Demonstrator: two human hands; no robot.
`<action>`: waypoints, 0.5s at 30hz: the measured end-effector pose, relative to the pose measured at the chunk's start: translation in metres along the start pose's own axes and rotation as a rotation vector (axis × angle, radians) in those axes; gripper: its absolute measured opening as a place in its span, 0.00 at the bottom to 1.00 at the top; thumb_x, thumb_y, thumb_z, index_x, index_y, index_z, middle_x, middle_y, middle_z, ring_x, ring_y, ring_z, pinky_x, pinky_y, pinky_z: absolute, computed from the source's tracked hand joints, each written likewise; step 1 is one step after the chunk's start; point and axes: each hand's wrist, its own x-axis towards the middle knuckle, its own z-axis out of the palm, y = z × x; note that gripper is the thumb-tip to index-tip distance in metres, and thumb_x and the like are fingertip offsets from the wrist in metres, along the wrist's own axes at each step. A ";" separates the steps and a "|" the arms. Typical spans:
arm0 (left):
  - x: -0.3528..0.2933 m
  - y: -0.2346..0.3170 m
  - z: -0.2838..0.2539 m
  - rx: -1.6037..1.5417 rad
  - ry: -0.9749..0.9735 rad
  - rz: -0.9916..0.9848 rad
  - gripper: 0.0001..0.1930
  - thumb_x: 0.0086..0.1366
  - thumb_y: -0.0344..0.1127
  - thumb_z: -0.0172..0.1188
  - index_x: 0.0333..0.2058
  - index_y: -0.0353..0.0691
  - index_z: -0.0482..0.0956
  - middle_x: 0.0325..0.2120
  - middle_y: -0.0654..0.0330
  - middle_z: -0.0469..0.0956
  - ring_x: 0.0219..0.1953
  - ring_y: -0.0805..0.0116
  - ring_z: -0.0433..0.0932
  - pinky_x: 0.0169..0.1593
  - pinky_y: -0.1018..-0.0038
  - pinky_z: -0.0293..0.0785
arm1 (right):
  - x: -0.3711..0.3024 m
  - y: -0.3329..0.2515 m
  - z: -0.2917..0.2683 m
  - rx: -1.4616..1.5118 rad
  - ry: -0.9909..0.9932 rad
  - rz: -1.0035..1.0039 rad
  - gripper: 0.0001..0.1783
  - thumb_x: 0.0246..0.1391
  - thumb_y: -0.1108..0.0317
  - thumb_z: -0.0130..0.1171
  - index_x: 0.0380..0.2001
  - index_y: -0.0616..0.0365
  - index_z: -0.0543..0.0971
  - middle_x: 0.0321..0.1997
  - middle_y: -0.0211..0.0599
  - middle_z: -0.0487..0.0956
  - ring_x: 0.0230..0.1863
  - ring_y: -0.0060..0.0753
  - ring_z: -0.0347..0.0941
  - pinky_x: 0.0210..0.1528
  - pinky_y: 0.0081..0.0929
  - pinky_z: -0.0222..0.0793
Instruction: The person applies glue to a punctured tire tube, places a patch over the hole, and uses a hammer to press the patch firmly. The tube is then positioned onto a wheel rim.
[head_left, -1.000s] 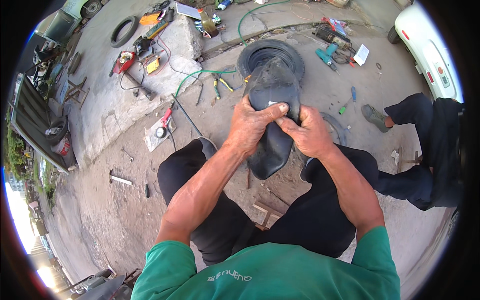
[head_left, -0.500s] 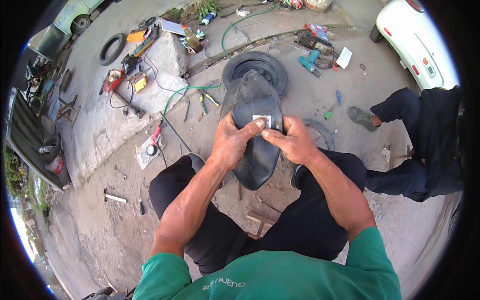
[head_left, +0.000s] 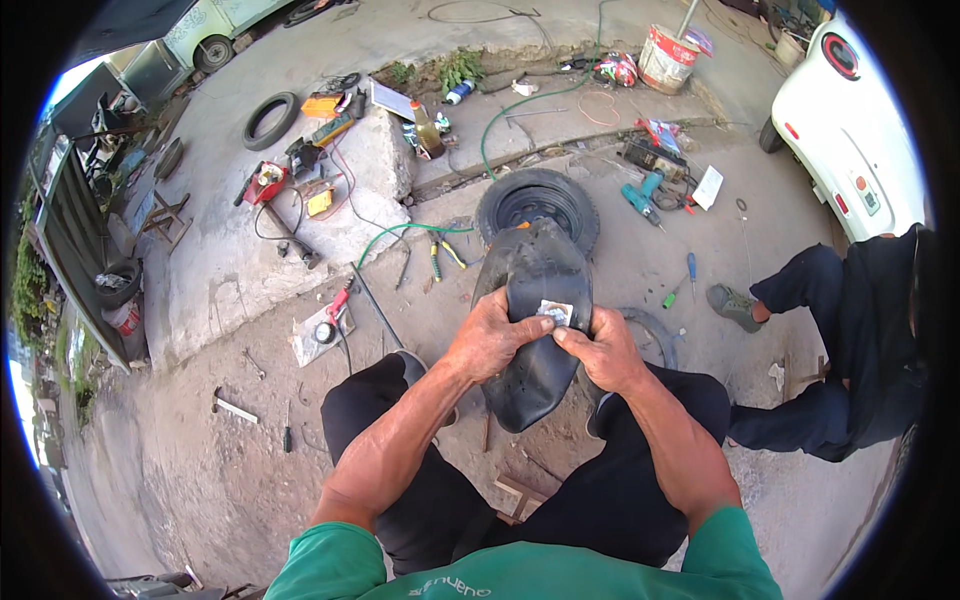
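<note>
Left hand (head_left: 485, 341): grip closed on the left flank of a black rubber inner tube (head_left: 545, 283); thumb laid across the face to the lower edge of a pale, square patch (head_left: 556, 311)
Right hand (head_left: 608, 355): grip closed on the opposite flank; thumb angled inward below the patch, its tip near the left thumb's
Inner tube: flattened and sagging, held before the seated worker's dark-trousered knees (head_left: 358, 420); its far end overlaps a wheel in this view, though contact cannot be told
Wheel (head_left: 579, 215): tyre on its rim, flat on the concrete ground (head_left: 220, 490)
To the left: green-and-yellow pliers (head_left: 436, 262) near the wheel; a red-handled inflator gauge (head_left: 327, 331) on a clear bag (head_left: 303, 350); a pale-handled hammer (head_left: 238, 409) farther out
To the right: a teal power drill (head_left: 637, 195); below it, a blue-handled screwdriver (head_left: 692, 265)
Bystander: a second person's dark trouser legs (head_left: 800, 425) and grey shoe (head_left: 735, 307), near a white car (head_left: 830, 150)
</note>
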 end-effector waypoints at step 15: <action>0.000 -0.013 0.009 -0.225 0.072 0.035 0.15 0.65 0.29 0.70 0.49 0.34 0.81 0.41 0.61 0.84 0.40 0.75 0.81 0.46 0.72 0.80 | 0.000 -0.014 0.011 -0.030 0.032 -0.080 0.10 0.64 0.65 0.65 0.39 0.63 0.83 0.30 0.23 0.81 0.33 0.15 0.71 0.35 0.24 0.71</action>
